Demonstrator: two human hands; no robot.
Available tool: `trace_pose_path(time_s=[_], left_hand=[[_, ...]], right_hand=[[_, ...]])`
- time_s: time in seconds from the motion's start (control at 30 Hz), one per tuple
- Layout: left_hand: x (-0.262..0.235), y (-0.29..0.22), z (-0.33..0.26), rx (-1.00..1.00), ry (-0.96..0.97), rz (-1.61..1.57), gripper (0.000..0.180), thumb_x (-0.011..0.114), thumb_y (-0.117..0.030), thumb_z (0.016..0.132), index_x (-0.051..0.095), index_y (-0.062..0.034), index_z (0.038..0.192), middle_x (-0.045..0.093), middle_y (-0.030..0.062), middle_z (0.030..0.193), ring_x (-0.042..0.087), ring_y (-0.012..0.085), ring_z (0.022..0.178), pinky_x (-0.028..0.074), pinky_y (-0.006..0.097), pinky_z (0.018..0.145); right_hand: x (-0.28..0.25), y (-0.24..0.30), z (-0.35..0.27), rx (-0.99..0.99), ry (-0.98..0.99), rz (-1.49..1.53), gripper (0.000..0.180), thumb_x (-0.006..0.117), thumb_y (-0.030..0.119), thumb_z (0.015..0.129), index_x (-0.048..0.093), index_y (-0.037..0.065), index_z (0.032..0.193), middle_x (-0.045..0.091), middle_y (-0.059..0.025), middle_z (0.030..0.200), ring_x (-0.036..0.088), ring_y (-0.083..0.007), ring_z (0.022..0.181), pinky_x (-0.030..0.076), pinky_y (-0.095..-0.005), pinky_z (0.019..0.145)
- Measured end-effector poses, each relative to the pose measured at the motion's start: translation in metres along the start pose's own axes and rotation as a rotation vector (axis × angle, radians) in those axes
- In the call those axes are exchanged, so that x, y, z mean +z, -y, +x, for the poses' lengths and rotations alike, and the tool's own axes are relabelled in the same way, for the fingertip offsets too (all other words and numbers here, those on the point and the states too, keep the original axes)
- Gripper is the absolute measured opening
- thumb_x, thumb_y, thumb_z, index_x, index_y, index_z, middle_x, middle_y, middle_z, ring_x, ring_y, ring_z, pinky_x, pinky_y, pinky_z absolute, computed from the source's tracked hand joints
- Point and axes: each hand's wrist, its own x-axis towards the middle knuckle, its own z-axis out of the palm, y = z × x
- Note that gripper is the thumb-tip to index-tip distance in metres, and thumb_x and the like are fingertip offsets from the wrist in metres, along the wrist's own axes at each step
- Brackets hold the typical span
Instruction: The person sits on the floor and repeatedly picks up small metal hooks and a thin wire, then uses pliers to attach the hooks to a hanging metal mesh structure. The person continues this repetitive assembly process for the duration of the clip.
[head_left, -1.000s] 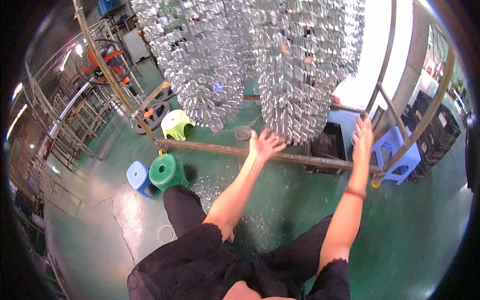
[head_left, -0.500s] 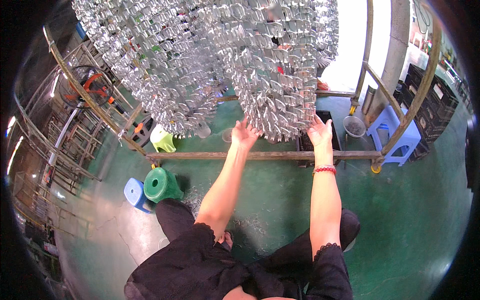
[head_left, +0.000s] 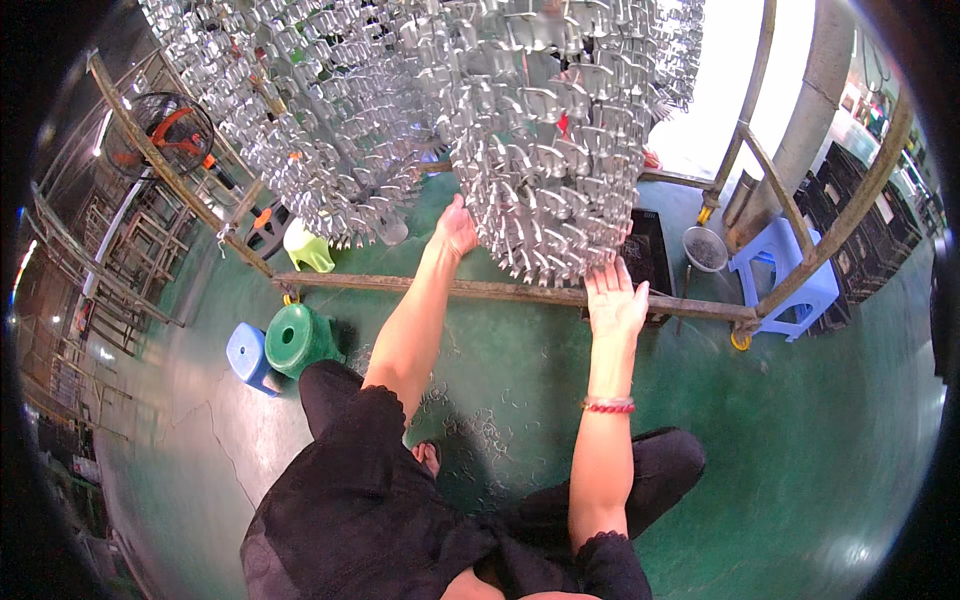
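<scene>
A thick hanging bundle of shiny, curved silvery metal pieces (head_left: 550, 190) fills the upper middle, strung in dense rows. At its lower left side is my left hand (head_left: 457, 228), open, with a digit stretched upward and part of the hand hidden by the pieces. My right hand (head_left: 615, 297) lies palm up under the bundle's lower right edge, fingers stretched out and touching or nearly touching the lowest pieces. Neither hand is closed round anything. A second hanging bundle of similar pieces (head_left: 330, 150) is to the left.
A wheeled frame's low rail (head_left: 440, 287) crosses below the bundles. Beyond it are a black crate (head_left: 652, 250) and a bowl of small pieces (head_left: 706, 249). Plastic stools stand around: blue (head_left: 800, 285), green (head_left: 298, 340), small blue (head_left: 246, 350), lime (head_left: 308, 246). Metal bits (head_left: 480, 435) litter the floor.
My right hand has moved down and left from the bundle's right side to beneath its edge, palm up. My left hand has moved up and left along its side. The view has shifted slightly.
</scene>
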Motion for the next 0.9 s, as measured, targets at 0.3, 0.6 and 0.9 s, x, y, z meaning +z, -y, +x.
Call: trace_pose_path(time_s=[0.3,0.6,0.9], left_hand=[[0.011,0.021,0.005,0.161,-0.251,0.091,0.045,0.029,-0.038,0.096,0.052,-0.0025,0.112,0.06,0.0163,0.099,0.058,0.03,0.085,0.05,0.042,0.077],[0.042,0.123,-0.074,-0.362,-0.666,0.627,0.046,0.041,-0.037,0.094,0.042,-0.0056,0.128,0.055,0.0161,0.116,0.056,0.0253,0.1,0.045,0.042,0.089],[0.211,0.035,-0.362,-0.065,-0.967,1.034,0.039,0.049,-0.029,0.092,0.053,-0.001,0.118,0.062,0.01,0.101,0.059,0.0173,0.092,0.047,0.03,0.081]], right_hand=[[0.002,-0.017,-0.031,-0.031,-0.02,0.095,0.062,0.024,0.048,0.093,0.035,-0.002,0.129,0.045,-0.0224,0.122,0.044,-0.0342,0.112,0.035,-0.0539,0.097],[-0.07,-0.026,0.082,-0.326,0.214,-0.946,0.052,0.048,-0.004,0.08,0.036,0.007,0.13,0.052,-0.0084,0.118,0.053,-0.0197,0.098,0.044,-0.0371,0.088],[-0.081,-0.057,0.11,-0.756,0.398,-2.776,0.042,0.043,0.016,0.088,0.04,0.006,0.129,0.04,-0.014,0.133,0.039,-0.031,0.121,0.028,-0.0421,0.104]])
